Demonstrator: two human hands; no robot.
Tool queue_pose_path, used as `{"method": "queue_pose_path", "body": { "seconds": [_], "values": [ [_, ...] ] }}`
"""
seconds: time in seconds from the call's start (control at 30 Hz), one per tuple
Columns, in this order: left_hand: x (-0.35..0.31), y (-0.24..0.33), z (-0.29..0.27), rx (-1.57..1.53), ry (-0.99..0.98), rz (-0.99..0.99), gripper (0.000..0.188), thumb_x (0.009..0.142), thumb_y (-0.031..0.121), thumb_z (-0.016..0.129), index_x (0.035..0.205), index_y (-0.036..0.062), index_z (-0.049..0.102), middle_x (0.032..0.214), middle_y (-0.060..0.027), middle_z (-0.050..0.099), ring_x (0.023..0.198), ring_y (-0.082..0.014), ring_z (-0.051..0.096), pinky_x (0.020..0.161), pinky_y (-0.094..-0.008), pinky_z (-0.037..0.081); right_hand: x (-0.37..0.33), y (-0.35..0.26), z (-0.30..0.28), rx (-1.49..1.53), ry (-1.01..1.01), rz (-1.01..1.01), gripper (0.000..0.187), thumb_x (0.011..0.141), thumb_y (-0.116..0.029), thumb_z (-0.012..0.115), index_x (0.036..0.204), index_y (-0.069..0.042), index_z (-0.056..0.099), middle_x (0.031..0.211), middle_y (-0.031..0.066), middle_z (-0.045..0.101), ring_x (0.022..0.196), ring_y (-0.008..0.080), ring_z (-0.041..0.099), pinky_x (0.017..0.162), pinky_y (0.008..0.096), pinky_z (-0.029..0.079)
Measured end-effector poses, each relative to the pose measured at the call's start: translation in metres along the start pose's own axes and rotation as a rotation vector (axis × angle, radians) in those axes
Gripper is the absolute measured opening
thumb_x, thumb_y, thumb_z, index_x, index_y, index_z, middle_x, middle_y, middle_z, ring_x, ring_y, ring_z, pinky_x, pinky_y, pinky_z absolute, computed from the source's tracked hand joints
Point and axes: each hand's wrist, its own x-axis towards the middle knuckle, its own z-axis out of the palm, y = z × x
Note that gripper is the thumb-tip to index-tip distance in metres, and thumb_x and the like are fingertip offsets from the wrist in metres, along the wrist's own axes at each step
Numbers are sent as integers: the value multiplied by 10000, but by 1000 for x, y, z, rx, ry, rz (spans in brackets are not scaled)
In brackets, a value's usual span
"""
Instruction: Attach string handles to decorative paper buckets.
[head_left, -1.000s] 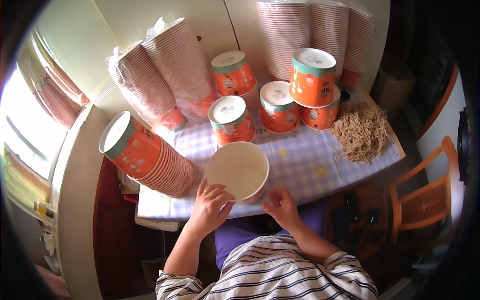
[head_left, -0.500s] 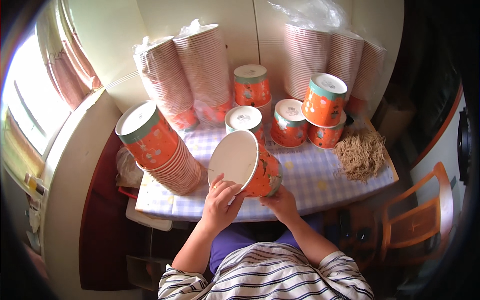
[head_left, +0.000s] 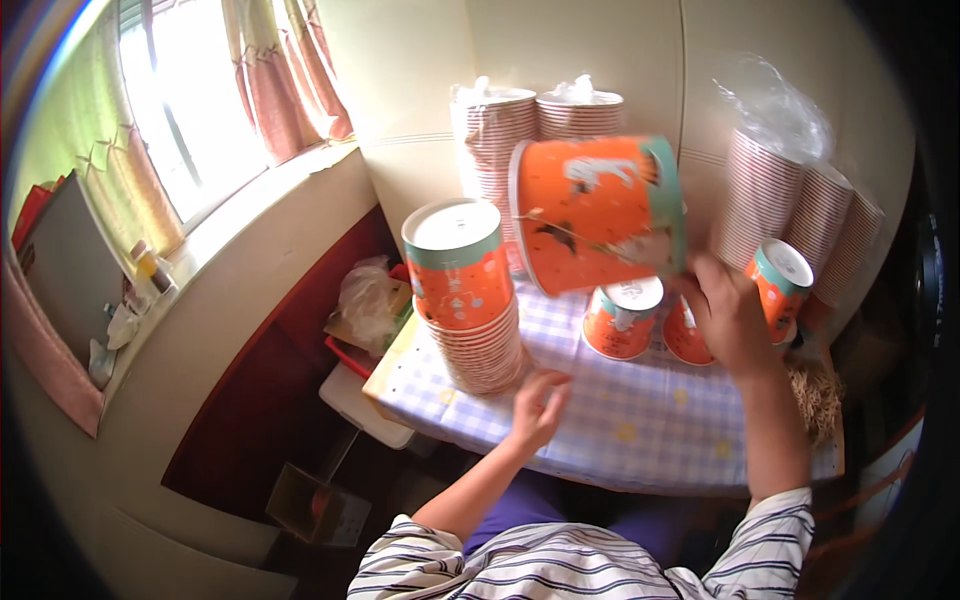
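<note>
In the head view, the right hand [head_left: 728, 308] has its fingers closed at the bottom edge of an orange paper bucket [head_left: 590, 205]. The bucket is raised above the table [head_left: 590, 425], tipped on its side, its mouth pointing left from that grip, with a thin tan strand [head_left: 585, 233] across its wall. Below the grip stand upturned buckets [head_left: 618, 340]; lower right lies a tan tangle [head_left: 815, 402]. The left hand [head_left: 540, 408], blurred, is loosely curled and bare, just right of a bucket stack [head_left: 460, 285].
</note>
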Motion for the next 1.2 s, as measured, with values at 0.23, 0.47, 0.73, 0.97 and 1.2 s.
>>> {"method": "queue_pose_path", "body": {
  "seconds": [0.23, 0.47, 0.73, 0.97, 1.2],
  "values": [
    [-4, -50, 43, 120, -215, 19, 105, 801, 99, 602, 868, 21, 621, 900, -133, 601, 839, -303, 587, 722, -378, 472, 122, -25, 61, -226, -129, -592, 114, 744, -7, 526, 851, -35, 557, 702, 127, 602, 659, 284, 641, 578, 356, 530],
    [-18, -76, 46, 200, -146, 99, 78, 763, 88, 620, 812, 29, 615, 876, -131, 605, 836, -318, 584, 720, -395, 474, 150, -58, 106, -344, -261, -692, 97, 742, -26, 546, 814, -70, 593, 660, 92, 601, 641, 243, 642, 558, 333, 523],
    [-18, -75, 49, 189, -133, 37, 81, 738, 97, 608, 785, 32, 606, 852, -131, 598, 816, -324, 576, 731, -412, 464, 157, -67, 130, -337, -363, -755, 67, 756, -66, 543, 776, -92, 602, 682, 89, 626, 688, 232, 654, 576, 346, 526],
    [-18, -73, 50, 191, -140, 52, 76, 731, 95, 607, 763, 27, 594, 848, -137, 593, 811, -330, 569, 725, -417, 459, 152, -65, 141, -309, -375, -767, 59, 749, -82, 548, 758, -95, 605, 668, 83, 621, 680, 232, 652, 566, 339, 524],
    [-17, -70, 48, 206, -160, 44, 72, 729, 89, 608, 762, 27, 594, 839, -140, 594, 803, -334, 568, 720, -421, 457, 150, -65, 149, -312, -361, -777, 73, 725, -92, 558, 721, -107, 629, 658, 67, 620, 664, 212, 652, 553, 332, 525]
  ]
}}
